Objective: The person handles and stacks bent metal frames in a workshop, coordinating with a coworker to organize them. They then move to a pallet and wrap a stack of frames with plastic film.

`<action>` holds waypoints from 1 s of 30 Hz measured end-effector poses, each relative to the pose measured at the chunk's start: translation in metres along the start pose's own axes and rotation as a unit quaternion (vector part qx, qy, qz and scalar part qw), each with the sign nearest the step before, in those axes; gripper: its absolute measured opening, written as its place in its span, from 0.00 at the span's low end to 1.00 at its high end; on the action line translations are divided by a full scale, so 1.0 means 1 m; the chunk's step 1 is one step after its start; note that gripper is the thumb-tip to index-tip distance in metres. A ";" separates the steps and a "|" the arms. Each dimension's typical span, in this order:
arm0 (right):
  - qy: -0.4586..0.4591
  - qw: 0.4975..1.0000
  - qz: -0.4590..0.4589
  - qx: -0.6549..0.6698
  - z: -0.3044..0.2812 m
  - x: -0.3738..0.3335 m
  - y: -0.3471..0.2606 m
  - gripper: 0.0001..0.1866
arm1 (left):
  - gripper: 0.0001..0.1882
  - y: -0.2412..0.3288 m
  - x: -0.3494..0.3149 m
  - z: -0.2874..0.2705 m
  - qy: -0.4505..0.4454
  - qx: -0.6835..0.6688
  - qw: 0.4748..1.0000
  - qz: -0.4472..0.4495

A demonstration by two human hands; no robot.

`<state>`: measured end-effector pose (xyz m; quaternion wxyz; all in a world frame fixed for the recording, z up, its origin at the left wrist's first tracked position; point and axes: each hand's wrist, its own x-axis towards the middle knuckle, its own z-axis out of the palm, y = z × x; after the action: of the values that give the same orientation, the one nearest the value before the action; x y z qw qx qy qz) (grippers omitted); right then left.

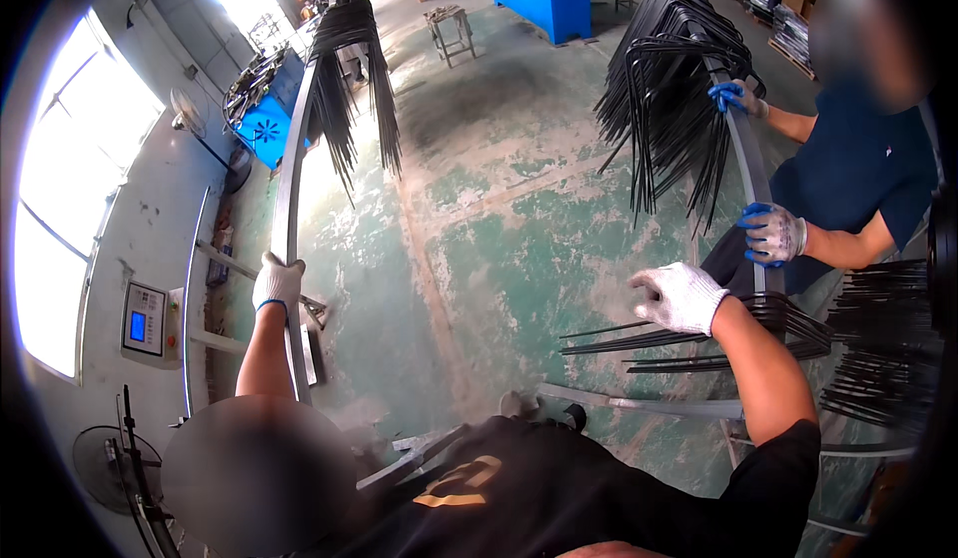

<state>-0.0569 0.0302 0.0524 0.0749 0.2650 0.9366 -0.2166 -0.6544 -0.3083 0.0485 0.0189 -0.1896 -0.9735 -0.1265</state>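
My left hand [278, 280], in a white knit glove, is closed around a long grey metal bar [289, 184]. A bundle of thin black bent rods [344, 54] hangs over that bar's far end. My right hand [679, 296], gloved alike, is held in the air with the fingers loosely curled and apart from the thumb; nothing shows in it. Just below it, several black bent rods [788, 320] hang on a second grey bar [743, 149]. A larger bundle of black bent rods [674, 79] hangs farther along this bar.
At the right, a co-worker in a dark blue shirt [848, 159] has both gloved hands [774, 234] on the second bar. More black rods [878, 338] lie beyond. A control panel [145, 318] and a fan [188, 111] stand left. Farther back are a blue workbench [541, 1] and a stool [449, 34].
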 end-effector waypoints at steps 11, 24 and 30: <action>0.078 0.992 -0.095 0.019 -0.007 -0.020 -0.014 0.28 | 0.33 -0.015 0.039 0.019 0.069 0.149 0.986 0.015; 0.417 0.879 0.230 -0.019 -0.053 -0.071 -0.020 0.21 | 0.27 0.081 0.248 0.063 0.053 0.209 0.977 0.000; 0.523 0.601 0.597 -0.097 0.050 -0.119 -0.016 0.29 | 0.31 0.171 0.308 0.147 0.054 0.183 0.941 0.278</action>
<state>0.0371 -0.0592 0.0441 -0.2896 0.8241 0.4650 0.1437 -0.8740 -0.0055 -0.0266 0.1405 -0.4388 -0.8859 0.0541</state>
